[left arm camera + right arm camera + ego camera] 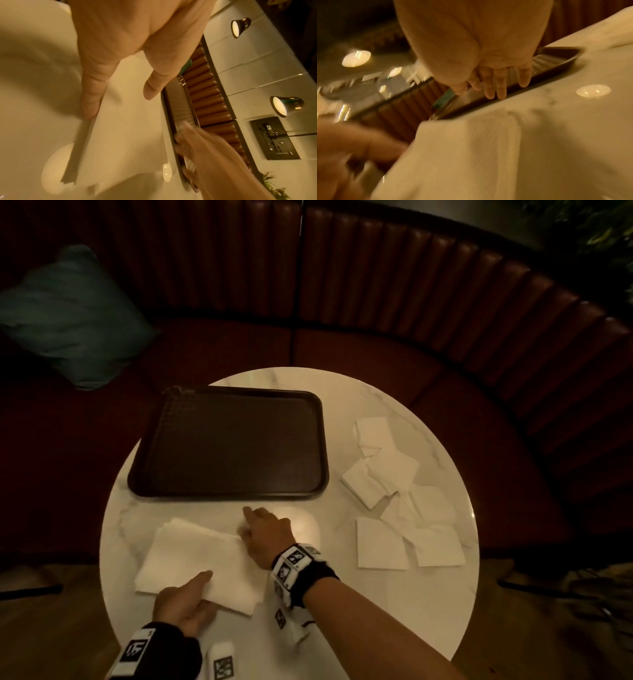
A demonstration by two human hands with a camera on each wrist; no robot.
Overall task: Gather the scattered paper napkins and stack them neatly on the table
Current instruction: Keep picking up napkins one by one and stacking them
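round marble table (342, 405) | brown tray (226, 446) | red booth (376, 285) | left hand (181, 604) straight-fingered against napkin stack (191, 556) | right hand (267, 534) loose, empty | scattered napkins (390, 470) right

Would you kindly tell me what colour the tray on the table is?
The tray is dark brown, with a fine grid texture; the head view shows it best.

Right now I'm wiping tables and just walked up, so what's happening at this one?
A person is squaring a napkin stack on the near-left of the table: left hand against its near edge, right hand at its far corner. More loose napkins lie scattered to the right, beside a dark tray.
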